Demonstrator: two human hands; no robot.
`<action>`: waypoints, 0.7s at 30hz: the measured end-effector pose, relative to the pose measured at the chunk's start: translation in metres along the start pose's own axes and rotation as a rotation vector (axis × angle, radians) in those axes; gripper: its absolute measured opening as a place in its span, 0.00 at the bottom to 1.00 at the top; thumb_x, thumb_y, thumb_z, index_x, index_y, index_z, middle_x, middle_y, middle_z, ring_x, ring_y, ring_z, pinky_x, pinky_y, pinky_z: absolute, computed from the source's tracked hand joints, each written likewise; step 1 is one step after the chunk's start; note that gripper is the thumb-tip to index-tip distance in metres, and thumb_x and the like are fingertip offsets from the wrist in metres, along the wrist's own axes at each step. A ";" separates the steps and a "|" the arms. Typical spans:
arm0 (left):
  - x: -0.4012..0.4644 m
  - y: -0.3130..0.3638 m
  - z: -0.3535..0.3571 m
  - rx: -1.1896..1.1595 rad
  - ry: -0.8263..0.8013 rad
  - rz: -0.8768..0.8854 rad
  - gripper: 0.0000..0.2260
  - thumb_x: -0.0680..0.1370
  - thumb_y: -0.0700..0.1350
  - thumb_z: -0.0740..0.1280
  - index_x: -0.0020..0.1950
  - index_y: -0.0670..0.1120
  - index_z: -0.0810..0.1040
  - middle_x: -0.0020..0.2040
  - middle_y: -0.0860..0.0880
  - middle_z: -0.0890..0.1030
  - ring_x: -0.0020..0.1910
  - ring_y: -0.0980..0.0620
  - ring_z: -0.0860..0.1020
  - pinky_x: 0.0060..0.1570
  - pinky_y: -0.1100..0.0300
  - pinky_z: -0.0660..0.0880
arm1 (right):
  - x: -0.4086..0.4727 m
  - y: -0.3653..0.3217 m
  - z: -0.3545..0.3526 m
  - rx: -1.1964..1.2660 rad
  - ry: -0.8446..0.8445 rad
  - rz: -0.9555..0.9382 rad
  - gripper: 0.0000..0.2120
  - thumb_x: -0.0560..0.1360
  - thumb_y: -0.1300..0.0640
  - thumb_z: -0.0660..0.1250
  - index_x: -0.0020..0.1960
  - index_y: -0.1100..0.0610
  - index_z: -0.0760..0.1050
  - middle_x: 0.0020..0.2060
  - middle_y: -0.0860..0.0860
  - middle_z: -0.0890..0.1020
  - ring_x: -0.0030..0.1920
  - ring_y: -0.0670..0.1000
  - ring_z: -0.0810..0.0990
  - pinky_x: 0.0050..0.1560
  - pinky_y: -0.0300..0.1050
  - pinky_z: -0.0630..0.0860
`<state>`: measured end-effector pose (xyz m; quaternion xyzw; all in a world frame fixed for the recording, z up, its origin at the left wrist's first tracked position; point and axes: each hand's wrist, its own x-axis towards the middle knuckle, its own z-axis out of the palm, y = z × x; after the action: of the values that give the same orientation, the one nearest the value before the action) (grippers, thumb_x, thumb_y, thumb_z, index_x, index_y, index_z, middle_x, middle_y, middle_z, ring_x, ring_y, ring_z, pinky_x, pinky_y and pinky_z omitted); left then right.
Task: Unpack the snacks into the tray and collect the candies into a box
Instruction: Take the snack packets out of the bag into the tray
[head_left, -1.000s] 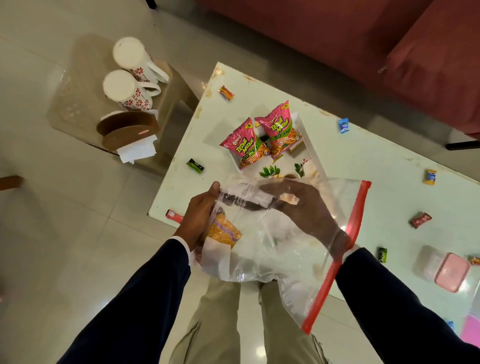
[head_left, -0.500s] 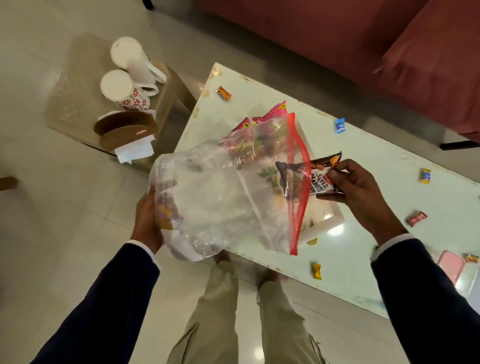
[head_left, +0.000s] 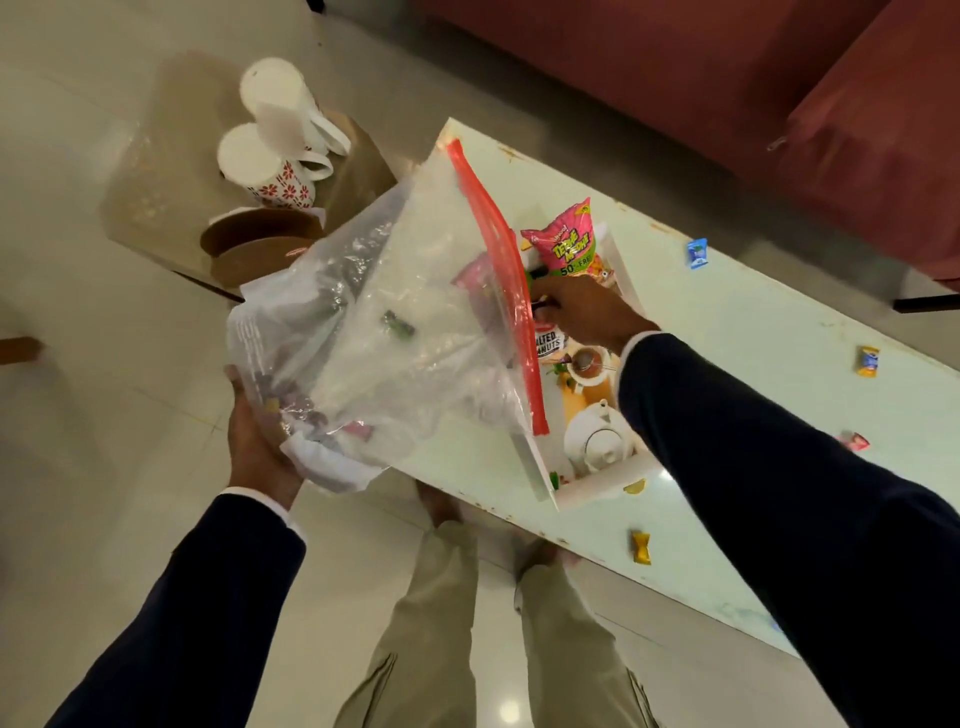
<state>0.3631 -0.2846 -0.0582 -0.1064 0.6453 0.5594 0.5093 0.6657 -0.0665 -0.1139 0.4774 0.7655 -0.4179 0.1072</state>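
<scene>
Right hand (head_left: 582, 312) is pinching the light, crinkly peanut packet (head_left: 549, 343) into the tray (head_left: 597, 486). Left hand (head_left: 254, 441) is gripping the floppy zip bag (head_left: 395, 332) underneath; best held by an edge.

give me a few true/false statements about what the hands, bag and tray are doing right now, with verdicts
1. The left hand holds the clear zip bag from below. True.
2. The right hand is inside the bag. False: it is outside, over the tray, gripping the salted peanuts packet.
3. A pink snack packet stands at the tray's far end. True.
4. Every candy is already in a box. False: wrapped candies such as the blue one and a yellow one lie loose on the table.
5. The two mugs stand on the same table as the tray. False: they are on a separate stand to the left.
</scene>
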 end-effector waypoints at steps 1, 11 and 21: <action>0.002 0.000 -0.001 -0.001 -0.002 -0.007 0.25 0.82 0.66 0.53 0.48 0.59 0.88 0.53 0.52 0.81 0.44 0.53 0.81 0.42 0.57 0.78 | 0.007 -0.001 0.005 -0.024 0.010 -0.008 0.09 0.80 0.57 0.65 0.58 0.50 0.80 0.49 0.46 0.83 0.47 0.51 0.82 0.53 0.53 0.81; -0.002 0.002 -0.001 -0.094 -0.029 -0.058 0.26 0.82 0.65 0.51 0.54 0.55 0.86 0.47 0.53 0.86 0.43 0.52 0.86 0.40 0.51 0.84 | -0.015 0.020 0.057 0.468 0.410 0.304 0.37 0.61 0.50 0.84 0.64 0.53 0.70 0.61 0.54 0.73 0.60 0.54 0.75 0.59 0.53 0.77; -0.014 0.000 0.017 -0.007 -0.158 -0.113 0.28 0.80 0.68 0.53 0.40 0.55 0.86 0.26 0.56 0.75 0.24 0.57 0.76 0.33 0.58 0.81 | -0.031 -0.003 0.045 0.493 0.336 0.422 0.33 0.64 0.44 0.75 0.62 0.59 0.74 0.57 0.58 0.80 0.46 0.55 0.80 0.41 0.47 0.79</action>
<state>0.3787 -0.2764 -0.0452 -0.0999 0.5940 0.5389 0.5889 0.6688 -0.1204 -0.1235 0.6983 0.5334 -0.4743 -0.0548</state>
